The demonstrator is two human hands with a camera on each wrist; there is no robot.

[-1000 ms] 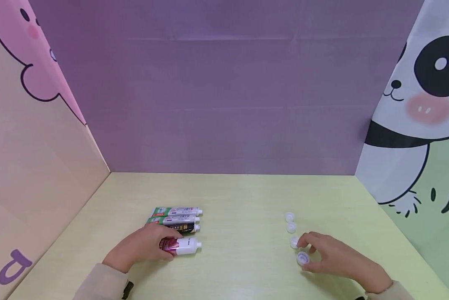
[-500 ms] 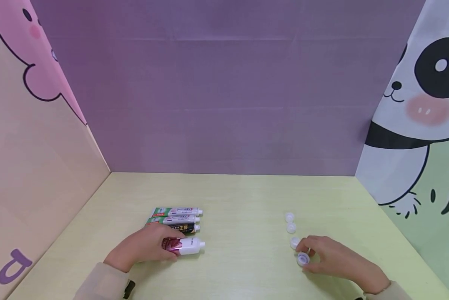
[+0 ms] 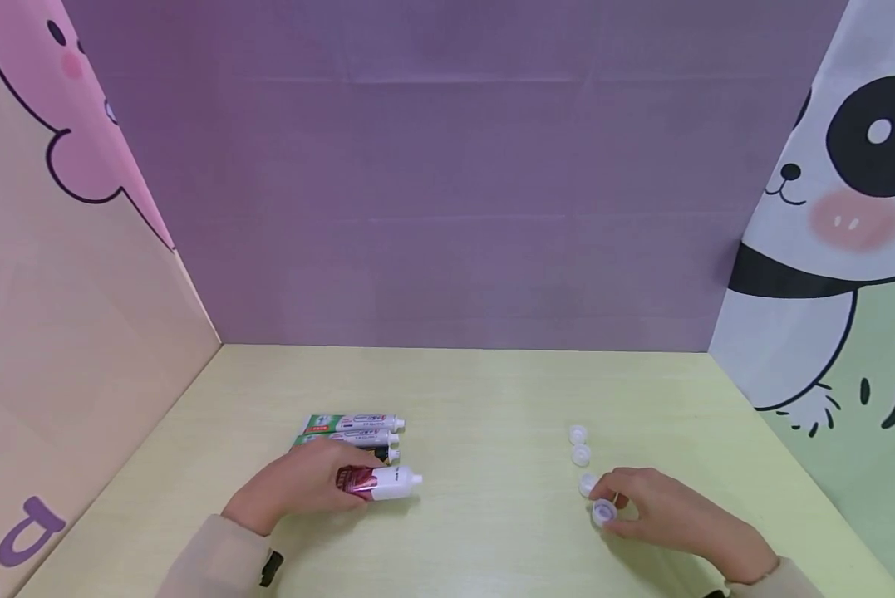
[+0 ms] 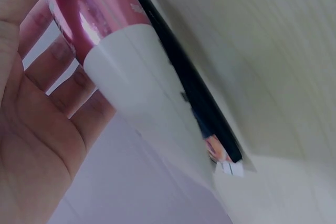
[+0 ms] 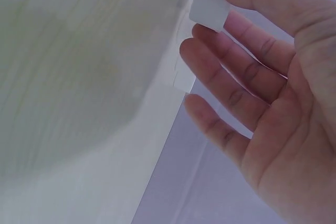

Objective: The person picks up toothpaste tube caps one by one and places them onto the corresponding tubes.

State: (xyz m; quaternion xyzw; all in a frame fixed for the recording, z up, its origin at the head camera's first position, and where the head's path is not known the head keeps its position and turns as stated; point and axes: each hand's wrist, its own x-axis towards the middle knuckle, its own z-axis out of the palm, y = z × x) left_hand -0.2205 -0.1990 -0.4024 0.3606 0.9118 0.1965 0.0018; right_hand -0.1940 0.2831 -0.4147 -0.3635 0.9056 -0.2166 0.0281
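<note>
My left hand (image 3: 305, 483) grips a maroon-and-white toothpaste tube (image 3: 393, 482) by its maroon end. Its capless white nozzle points right, and a shadow falls on the table under it. In the left wrist view the tube (image 4: 139, 82) crosses in front of a dark tube (image 4: 184, 72). Over on the right, my right hand (image 3: 667, 511) pinches a round white cap (image 3: 604, 513) between thumb and fingers, its hollow side facing the head camera. The right wrist view shows the same cap (image 5: 210, 6) at the thumb tip, with the other fingers loosely bent.
Behind my left hand lie two green-and-white tubes (image 3: 357, 423) and a black tube (image 3: 384, 454), partly hidden, nozzles rightward. Three more white caps (image 3: 581, 454) sit in a line beyond my right hand. A purple backdrop (image 3: 447, 208) stands behind the table (image 3: 484, 399).
My left hand has moved right and slightly away with the toothpaste tube, covering more of the black one. My right hand has closed its thumb and fingers on the cap, which has shifted slightly.
</note>
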